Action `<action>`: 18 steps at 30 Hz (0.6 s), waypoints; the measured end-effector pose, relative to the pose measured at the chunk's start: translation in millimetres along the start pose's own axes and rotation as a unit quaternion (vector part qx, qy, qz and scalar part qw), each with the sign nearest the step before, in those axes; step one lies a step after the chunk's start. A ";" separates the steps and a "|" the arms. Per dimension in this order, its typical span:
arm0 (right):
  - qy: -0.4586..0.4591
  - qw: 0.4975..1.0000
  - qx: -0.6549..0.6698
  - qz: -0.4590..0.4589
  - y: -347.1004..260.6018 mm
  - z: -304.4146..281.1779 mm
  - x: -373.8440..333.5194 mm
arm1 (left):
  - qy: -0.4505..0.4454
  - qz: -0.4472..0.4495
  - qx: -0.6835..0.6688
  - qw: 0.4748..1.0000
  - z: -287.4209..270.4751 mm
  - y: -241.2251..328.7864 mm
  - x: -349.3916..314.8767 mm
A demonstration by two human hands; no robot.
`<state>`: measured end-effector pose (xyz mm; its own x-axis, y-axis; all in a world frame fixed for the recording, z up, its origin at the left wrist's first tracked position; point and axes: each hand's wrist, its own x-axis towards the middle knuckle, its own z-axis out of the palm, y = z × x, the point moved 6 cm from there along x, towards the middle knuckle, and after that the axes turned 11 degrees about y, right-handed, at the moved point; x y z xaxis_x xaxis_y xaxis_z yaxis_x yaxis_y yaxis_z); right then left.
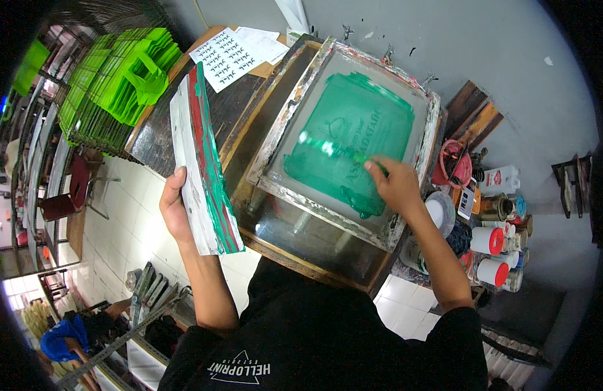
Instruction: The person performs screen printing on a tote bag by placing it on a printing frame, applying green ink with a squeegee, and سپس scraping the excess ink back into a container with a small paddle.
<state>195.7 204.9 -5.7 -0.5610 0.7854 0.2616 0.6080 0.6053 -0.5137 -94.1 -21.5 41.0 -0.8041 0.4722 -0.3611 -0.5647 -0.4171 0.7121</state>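
My left hand (176, 208) is closed around the lower part of a long squeegee (189, 153), held upright left of the table. Its pale body carries a dark red blade edge smeared with green ink. My right hand (399, 189) is over the lower right of a screen-printing frame (273, 188), its fingers curled together at the inked mesh. Something green shows at the fingertips; I cannot make out whether it is ink or a held thing. Green ink (386, 107) covers the middle of the mesh, over faint lettering, with a thicker blob (361, 201) near the bottom.
The frame lies on a wood-edged glass table (301, 260). Printed paper sheets (226, 58) lie at the far left. Bright green bags (129, 75) fill a wire rack. Tubs with red lids (493, 241) and a pink basin (452, 163) crowd the right. Another person (64, 339) is at lower left.
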 end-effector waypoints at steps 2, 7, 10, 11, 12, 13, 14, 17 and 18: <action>0.040 0.999 -0.010 0.015 1.6 3.2 11.7 | -0.005 -0.005 -0.013 1.000 -0.8 0.0 -0.8; 0.034 0.996 -0.087 -0.002 -0.7 18.8 19.0 | -0.035 -0.025 -0.045 0.998 3.1 2.4 -3.9; -0.011 0.996 -0.093 -0.010 -1.0 20.9 12.3 | -0.040 -0.025 -0.052 0.998 3.6 2.1 -2.9; -0.023 0.995 -0.093 -0.013 -3.6 19.8 9.9 | -0.071 -0.042 -0.070 0.994 2.0 0.2 -0.2; -0.034 0.995 -0.094 -0.015 -5.2 19.4 6.7 | -0.102 -0.060 -0.088 0.989 -3.7 -2.0 5.7; -0.059 0.996 -0.063 -0.009 -3.3 21.1 2.9 | -0.135 -0.078 -0.107 0.982 3.3 -1.6 5.7; -0.083 0.996 -0.031 -0.002 0.5 22.6 -2.4 | -0.099 -0.060 -0.082 0.990 2.7 -2.4 5.7; -0.106 0.984 0.104 0.103 10.6 17.6 -12.1 | -0.024 -0.023 -0.030 0.999 7.3 -1.7 -0.1; -0.104 0.971 0.155 0.151 15.1 15.8 -12.3 | -0.020 -0.021 -0.029 0.999 7.5 -1.3 -0.5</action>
<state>203.0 202.3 -29.6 -0.5051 0.8580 -0.0937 0.5819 0.2584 -0.7711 -91.5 -15.4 44.7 -0.7722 0.5205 -0.3644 -0.6082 -0.4395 0.6610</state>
